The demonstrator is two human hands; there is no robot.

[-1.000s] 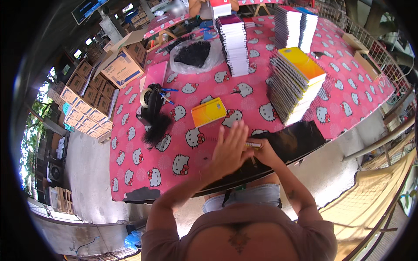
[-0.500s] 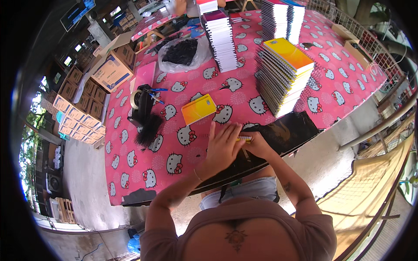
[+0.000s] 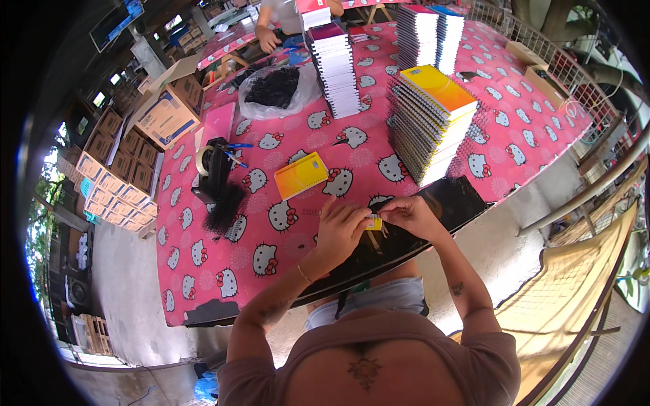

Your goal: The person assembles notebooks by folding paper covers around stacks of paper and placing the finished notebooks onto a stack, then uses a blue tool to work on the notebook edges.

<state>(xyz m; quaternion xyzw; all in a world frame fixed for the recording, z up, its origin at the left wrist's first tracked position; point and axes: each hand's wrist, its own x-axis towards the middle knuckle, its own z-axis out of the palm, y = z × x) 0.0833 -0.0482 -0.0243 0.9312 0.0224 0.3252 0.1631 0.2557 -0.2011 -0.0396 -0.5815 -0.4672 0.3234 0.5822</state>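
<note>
Yellow notebooks [image 3: 433, 128] stand stacked, the loose notebook [image 3: 302, 175] unstacked, your half-curled left hand [image 3: 340, 229] and pinching right hand [image 3: 412, 217] gripping another notebook [image 3: 373, 224].

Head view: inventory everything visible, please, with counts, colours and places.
Table: 1, pink patterned, centre
Dark strip: 1, black, table's near edge
Notebook stack: 1, yellow-orange, right of centre
Flat notebook: 1, yellow-orange, mid-table
Far stacks: 4, purple, red, magenta and blue tops, far side
Plastic bag: 1, clear, black contents, far left
Wiry bundle: 1, black, table's left
Tape roll: 1, tan, beyond the bundle
Blue tools: count unclear, blue, beside the roll
Boxes: many, brown, beyond table's left edge
Sheeting: 1, tan, lower right
Co-worker: 1, grey top, far side
Small item: 1, yellow, between the hands
Left hand: 1, bare, at its left
Right hand: 1, bare, at its right
</note>
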